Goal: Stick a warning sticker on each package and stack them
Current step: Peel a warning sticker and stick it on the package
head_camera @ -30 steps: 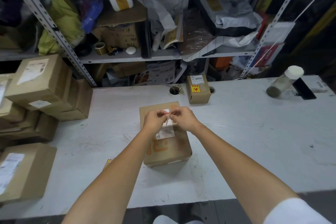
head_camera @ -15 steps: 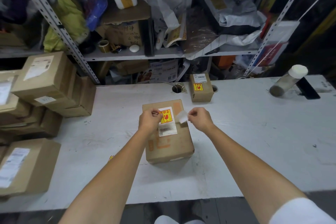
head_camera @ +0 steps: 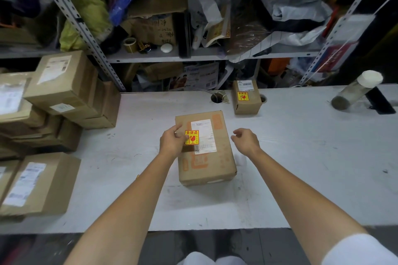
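A brown cardboard package [head_camera: 217, 157] with a white shipping label lies in the middle of the white table [head_camera: 301, 168]. A yellow and red warning sticker [head_camera: 192, 137] sits on its top, overlapping the label's left edge. My left hand [head_camera: 172, 143] pinches the sticker's left edge against the package. My right hand [head_camera: 245, 140] hovers just right of the package with loosely curled fingers and holds nothing. A smaller package [head_camera: 246, 103] bearing the same sticker stands at the table's back edge.
Several brown packages [head_camera: 62, 84] are piled at the left, with another [head_camera: 43, 185] at the front left. A clear cylinder with a white cap [head_camera: 357, 90] lies at the back right. A cable hole [head_camera: 217, 98] opens in the table. Cluttered metal shelves [head_camera: 150, 55] rise behind.
My hands came apart, peeling the sticker from its white backing. My left hand brought the sticker down onto the package; my right hand moved right and no longer shows the backing.
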